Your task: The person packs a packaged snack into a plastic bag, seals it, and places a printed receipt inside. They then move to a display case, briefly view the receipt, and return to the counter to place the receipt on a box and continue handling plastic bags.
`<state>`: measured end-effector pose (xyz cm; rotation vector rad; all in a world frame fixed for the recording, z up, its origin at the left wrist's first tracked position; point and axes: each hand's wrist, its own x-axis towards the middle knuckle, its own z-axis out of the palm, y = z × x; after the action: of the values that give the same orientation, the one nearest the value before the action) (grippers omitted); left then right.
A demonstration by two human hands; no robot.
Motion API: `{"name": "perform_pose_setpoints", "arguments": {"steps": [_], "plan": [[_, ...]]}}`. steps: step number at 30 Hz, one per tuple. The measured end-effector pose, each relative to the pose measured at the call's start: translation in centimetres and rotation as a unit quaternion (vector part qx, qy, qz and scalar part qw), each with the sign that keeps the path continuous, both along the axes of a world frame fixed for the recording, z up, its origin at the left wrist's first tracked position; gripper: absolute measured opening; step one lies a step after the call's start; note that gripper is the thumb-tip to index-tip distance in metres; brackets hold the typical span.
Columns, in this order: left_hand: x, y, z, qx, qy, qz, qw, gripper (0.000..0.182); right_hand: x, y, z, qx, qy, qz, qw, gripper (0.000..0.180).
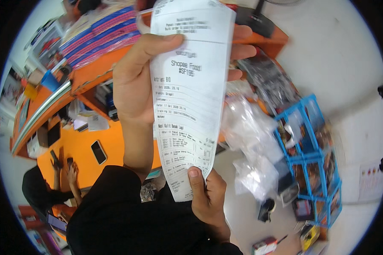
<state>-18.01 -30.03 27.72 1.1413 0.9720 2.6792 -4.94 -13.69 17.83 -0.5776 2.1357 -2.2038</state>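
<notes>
A long printed paper receipt (191, 105) is held up in front of me, its text facing me and its length slightly curved. My left hand (132, 86) grips it near the top, thumb across the printed face and fingers showing past the far edge from behind. Near the lower end, my right hand (207, 197) pinches the paper, its thumb on the front. Black sleeves cover much of my arms.
An orange desk (79, 140) bears a phone (99, 152); a person in black (38, 188) sits beside it. Blue and pink wrapped stacks (102, 35) stand on an orange shelf. Rightward are transparent plastic bags (249, 124) and a blue plastic rack (306, 157) holding packets.
</notes>
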Motion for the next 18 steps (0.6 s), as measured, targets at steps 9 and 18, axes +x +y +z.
{"name": "perform_pose_setpoints", "arguments": {"steps": [9, 18], "plan": [[11.7, 22.4, -1.0, 0.002, -0.045, -0.226, 0.973, 0.064, 16.3, 17.5, -1.4, -0.021, -0.011, -0.149, 0.989, 0.030], [22.3, 40.4, -2.3, 0.005, -0.056, -0.396, 0.916, 0.063, 31.4, 30.2, -0.9, -0.021, -0.104, -0.287, 0.952, 0.027]]}}
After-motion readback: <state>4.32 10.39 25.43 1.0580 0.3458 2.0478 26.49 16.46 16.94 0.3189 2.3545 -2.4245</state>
